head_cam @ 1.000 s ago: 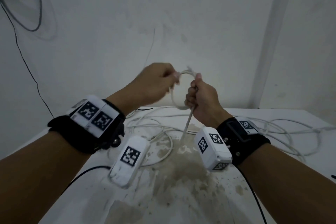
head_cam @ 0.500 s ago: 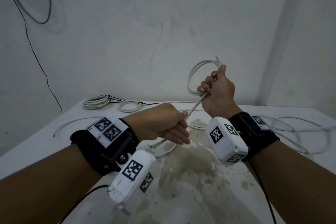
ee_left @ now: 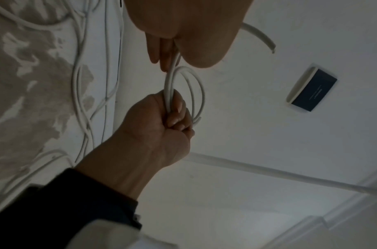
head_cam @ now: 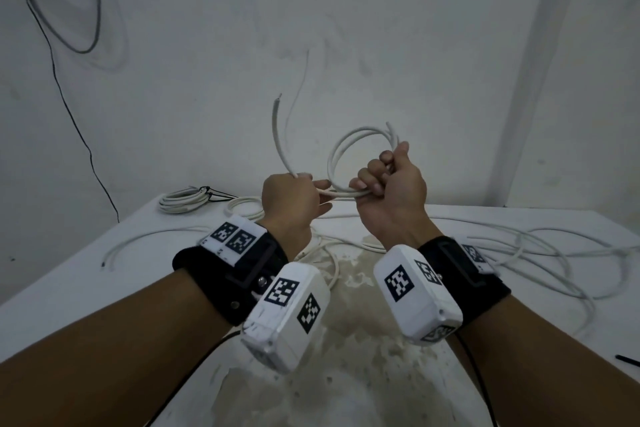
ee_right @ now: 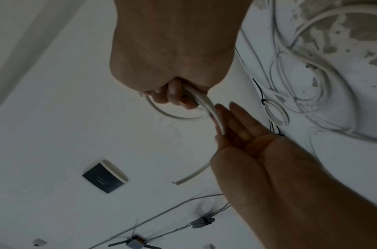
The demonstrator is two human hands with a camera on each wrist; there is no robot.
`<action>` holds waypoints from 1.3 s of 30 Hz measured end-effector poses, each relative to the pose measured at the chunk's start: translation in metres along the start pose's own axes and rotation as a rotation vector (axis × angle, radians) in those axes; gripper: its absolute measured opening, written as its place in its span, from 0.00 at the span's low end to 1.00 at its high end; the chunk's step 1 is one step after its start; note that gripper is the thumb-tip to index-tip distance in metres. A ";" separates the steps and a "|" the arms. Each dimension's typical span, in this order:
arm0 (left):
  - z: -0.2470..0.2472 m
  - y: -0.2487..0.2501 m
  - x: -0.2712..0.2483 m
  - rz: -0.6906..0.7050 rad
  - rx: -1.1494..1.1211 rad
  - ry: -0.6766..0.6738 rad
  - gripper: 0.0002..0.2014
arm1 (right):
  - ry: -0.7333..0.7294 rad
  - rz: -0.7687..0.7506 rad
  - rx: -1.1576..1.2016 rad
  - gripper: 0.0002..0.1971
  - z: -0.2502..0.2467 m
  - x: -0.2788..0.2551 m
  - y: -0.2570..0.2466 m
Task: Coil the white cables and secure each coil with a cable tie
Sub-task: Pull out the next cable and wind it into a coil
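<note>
Clamping coil (head_cam: 349,163) in right hand (head_cam: 391,191) fist so loops hold; left hand (head_cam: 294,198) pinches cable tail (head_cam: 277,135), feeding next loop w/ slack.

I count two hands of mine, left (head_cam: 294,199) and right (head_cam: 391,191), one white round cable coil (head_cam: 349,152) held between them, two finished white coils, a larger (head_cam: 181,201) and a smaller (head_cam: 242,210), and one white table (head_cam: 69,284).
</note>
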State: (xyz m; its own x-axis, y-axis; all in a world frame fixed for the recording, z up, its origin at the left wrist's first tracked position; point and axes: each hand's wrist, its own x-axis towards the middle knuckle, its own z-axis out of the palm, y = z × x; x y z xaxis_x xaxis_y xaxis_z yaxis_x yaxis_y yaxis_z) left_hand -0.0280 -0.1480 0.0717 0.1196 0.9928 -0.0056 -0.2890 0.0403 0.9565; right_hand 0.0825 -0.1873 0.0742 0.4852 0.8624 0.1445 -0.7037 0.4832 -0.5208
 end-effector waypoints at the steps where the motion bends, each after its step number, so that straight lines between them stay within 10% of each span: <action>1: 0.000 -0.002 -0.002 -0.001 0.000 0.007 0.10 | -0.010 0.002 0.017 0.24 0.000 0.000 -0.001; 21: 0.006 0.016 -0.003 0.148 -0.021 -0.066 0.15 | -0.354 0.203 -0.147 0.24 -0.011 -0.006 -0.017; 39: 0.012 0.009 0.002 0.326 0.117 0.149 0.19 | -0.030 0.007 -0.448 0.11 -0.005 -0.007 0.011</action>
State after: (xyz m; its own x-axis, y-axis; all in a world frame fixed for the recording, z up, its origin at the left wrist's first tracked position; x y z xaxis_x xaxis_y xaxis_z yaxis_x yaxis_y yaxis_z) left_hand -0.0193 -0.1466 0.0839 -0.1022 0.9573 0.2703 -0.1773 -0.2849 0.9420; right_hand 0.0736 -0.1887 0.0633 0.4609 0.8727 0.1609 -0.4099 0.3701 -0.8336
